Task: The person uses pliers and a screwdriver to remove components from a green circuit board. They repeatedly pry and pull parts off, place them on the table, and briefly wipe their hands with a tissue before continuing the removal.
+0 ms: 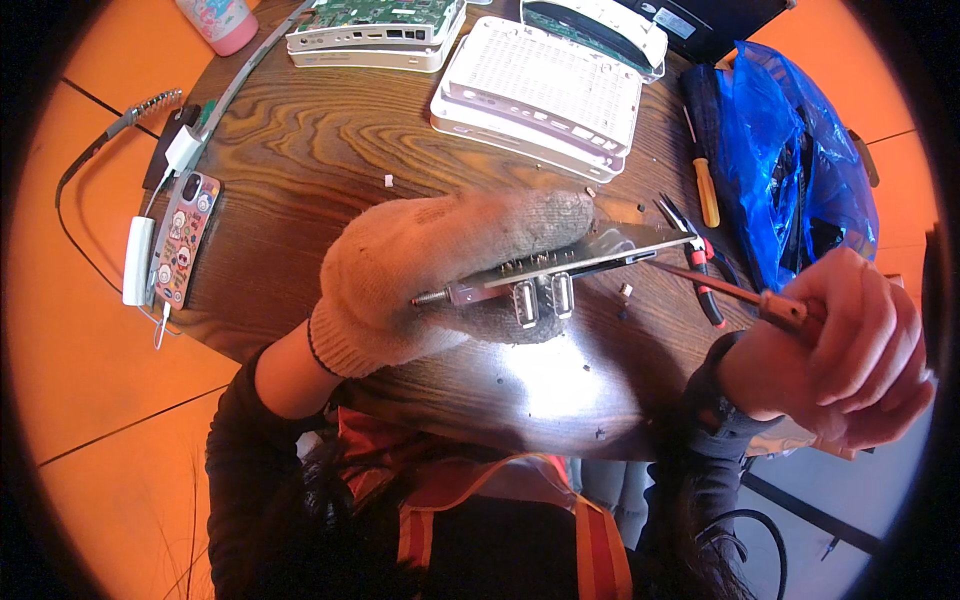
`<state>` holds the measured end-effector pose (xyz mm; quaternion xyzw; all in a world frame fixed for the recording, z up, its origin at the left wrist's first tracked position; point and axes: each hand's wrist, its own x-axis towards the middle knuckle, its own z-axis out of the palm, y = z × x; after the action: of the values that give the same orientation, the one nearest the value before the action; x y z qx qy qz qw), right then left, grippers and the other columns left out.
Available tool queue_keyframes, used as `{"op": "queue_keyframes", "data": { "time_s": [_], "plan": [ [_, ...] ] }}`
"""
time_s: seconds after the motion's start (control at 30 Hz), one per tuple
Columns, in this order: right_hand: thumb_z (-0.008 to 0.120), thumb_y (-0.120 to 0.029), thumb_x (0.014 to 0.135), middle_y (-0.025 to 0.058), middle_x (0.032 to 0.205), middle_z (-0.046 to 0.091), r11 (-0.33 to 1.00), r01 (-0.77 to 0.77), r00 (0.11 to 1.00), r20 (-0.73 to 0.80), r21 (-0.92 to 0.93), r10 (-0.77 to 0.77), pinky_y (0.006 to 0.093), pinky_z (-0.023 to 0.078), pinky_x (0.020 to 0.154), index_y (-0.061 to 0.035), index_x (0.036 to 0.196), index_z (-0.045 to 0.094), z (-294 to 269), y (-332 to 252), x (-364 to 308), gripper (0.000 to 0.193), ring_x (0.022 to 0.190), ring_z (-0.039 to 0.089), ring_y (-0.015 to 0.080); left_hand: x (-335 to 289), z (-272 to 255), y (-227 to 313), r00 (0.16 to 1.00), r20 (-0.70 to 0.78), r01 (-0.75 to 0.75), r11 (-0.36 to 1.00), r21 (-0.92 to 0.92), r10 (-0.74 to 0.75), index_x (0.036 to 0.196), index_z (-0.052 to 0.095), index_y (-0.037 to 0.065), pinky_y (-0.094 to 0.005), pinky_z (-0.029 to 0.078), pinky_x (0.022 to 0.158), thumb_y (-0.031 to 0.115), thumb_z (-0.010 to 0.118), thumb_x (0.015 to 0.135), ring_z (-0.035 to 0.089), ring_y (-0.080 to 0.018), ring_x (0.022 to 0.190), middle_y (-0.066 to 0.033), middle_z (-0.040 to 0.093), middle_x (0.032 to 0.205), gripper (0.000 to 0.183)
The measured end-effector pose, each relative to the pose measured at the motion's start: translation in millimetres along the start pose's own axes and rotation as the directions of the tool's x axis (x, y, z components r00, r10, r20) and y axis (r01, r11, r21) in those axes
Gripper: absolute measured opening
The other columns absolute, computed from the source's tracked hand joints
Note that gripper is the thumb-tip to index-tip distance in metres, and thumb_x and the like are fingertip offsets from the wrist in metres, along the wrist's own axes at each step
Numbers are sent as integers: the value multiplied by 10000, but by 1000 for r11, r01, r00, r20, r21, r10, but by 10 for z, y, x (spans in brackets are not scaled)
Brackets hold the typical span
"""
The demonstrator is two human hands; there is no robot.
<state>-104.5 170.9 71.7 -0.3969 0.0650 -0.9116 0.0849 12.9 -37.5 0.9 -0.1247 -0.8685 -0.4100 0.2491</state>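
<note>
Left of the pliers [697,255], the left hand [425,250] pinches a circuit board [590,260], likely stiff, fragile and best held by its edges, while right of them the right hand [850,350] grips a thin-shafted tool [768,302].

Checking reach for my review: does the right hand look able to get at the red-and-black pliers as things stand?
Probably yes: the pliers lie close to the right hand. However, that hand already holds a screwdriver-like tool, which crosses the pliers in this view, so its grip would likely need freeing.
</note>
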Motion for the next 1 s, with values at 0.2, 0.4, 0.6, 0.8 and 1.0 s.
{"op": "queue_keyframes", "data": {
  "time_s": [0.2, 0.4, 0.6, 0.8, 1.0],
  "plan": [
    [511, -269, 907, -58, 495, 435, 859, -135, 914, 272, -495, 300, 138, 348, 379, -203, 629, 420, -82, 256, 49, 300, 407, 449, 18, 4, 7, 2, 1000, -15, -25, 999, 34, 25, 1192, 575, 85, -307, 528, 703, 160, 784, 652, 666, -225, 826, -77, 667, 965, 585],
    [381, -312, 974, -37, 501, 421, 847, -270, 873, 255, -457, 416, 163, 360, 363, -177, 678, 389, -176, 435, 133, 326, 365, 420, 52, -41, 33, -67, 1000, -19, 15, 996, -85, -17, 1218, 557, 109, -308, 532, 643, 180, 780, 682, 671, -220, 744, -73, 676, 904, 585],
    [352, -338, 980, -27, 499, 374, 754, -183, 845, 292, -630, 449, 195, 299, 342, -171, 677, 358, -104, 555, 115, 346, 351, 334, 78, -108, 136, -168, 969, -235, 31, 984, -178, -73, 1171, 575, 56, -287, 543, 707, 105, 770, 700, 686, -200, 794, -121, 689, 982, 512],
    [355, -304, 978, 0, 482, 338, 712, 62, 963, 229, -699, 140, 237, 252, 344, -141, 681, 339, -105, 700, -157, 339, 347, 279, 109, -119, 178, -153, 937, -335, 73, 994, -84, -97, 1154, 581, 45, -284, 538, 715, 82, 787, 690, 683, -199, 812, -118, 686, 988, 509],
    [383, -274, 981, 54, 506, 392, 660, 219, 938, 341, -718, 60, 254, 303, 343, -95, 734, 378, -147, 843, -252, 305, 351, 330, 137, -137, 245, -127, 930, -328, 96, 970, -223, -168, 1145, 589, 42, -279, 532, 736, 70, 786, 693, 680, -208, 855, -115, 684, 991, 494]
  ]
}}
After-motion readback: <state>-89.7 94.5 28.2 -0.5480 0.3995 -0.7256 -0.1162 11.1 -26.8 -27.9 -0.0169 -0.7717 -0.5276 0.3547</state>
